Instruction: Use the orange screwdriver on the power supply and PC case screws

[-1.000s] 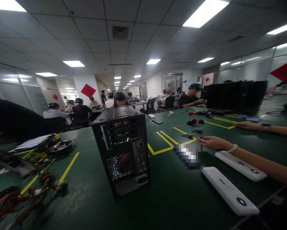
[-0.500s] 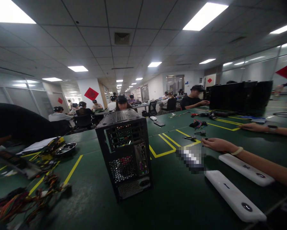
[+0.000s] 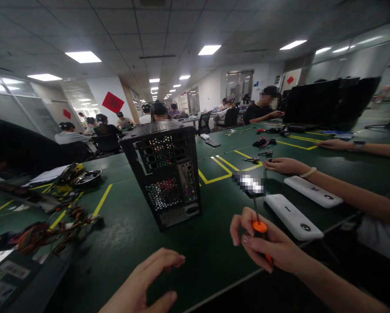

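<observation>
A black computer case [image 3: 169, 174] stands upright on the green table, its vented back panel towards me. My right hand [image 3: 263, 243] is closed around a screwdriver [image 3: 259, 227] with an orange and black handle; its thin shaft points up and away. Low in the view, my left hand [image 3: 149, 278] has its thumb and fingers apart and holds nothing. It is in front of the case, not touching it.
Two white power banks [image 3: 294, 217] lie on the right, beside a phone-like object [image 3: 250, 182] blurred out. Another person's hand [image 3: 286, 166] rests nearby. Bundled cables [image 3: 74, 221], a metal bowl [image 3: 89, 178] and a grey metal box [image 3: 19, 278] are on the left.
Both my hands have come into view from below, the right one with the screwdriver. My view has tilted down, and the grey box now shows at lower left.
</observation>
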Tool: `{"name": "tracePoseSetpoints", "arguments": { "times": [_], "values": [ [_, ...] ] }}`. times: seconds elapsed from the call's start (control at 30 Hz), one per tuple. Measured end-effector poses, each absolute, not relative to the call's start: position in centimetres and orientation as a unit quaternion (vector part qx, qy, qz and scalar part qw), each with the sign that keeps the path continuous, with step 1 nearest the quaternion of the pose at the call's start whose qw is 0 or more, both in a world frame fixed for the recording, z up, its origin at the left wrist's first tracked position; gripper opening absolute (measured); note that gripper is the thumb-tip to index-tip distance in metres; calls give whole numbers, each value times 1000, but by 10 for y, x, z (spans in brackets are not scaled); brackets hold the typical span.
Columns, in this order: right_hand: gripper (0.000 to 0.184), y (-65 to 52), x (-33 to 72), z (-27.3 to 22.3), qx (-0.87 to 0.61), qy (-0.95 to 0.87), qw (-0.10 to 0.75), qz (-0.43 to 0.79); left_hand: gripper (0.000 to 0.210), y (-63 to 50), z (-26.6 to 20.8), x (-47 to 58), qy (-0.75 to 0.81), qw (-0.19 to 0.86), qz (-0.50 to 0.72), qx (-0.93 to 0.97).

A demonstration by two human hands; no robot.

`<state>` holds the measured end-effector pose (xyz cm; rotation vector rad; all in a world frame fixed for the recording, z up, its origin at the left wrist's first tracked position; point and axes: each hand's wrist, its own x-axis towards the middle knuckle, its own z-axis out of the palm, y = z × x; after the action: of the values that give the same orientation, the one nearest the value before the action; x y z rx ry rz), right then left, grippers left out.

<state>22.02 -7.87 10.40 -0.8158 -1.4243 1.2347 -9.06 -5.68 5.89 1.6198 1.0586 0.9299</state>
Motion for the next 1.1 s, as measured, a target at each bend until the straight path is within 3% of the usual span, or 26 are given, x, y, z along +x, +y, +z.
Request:
{"name": "tracePoseSetpoints", "arguments": {
  "times": [0.1,0.23,0.37,0.9,1.0,1.1],
  "values": [
    [14,-80,201,87,-313,-369,653,583,26,-42,67,-50,464,407,432,658],
    [14,-67,186,51,-347,-247,606,672,24,-6,35,-19,489,279,334,756],
    [20,-64,184,34,-406,-278,542,681,27,21,22,-14,515,203,266,789],
    [27,-76,194,21,-394,-219,548,705,20,39,9,-4,499,197,269,800],
    [36,-78,190,21,-389,-256,534,706,15,38,12,-6,503,252,325,760],
    [43,-81,182,22,-414,-323,508,683,16,37,16,-7,486,406,412,655]
  ]
}}
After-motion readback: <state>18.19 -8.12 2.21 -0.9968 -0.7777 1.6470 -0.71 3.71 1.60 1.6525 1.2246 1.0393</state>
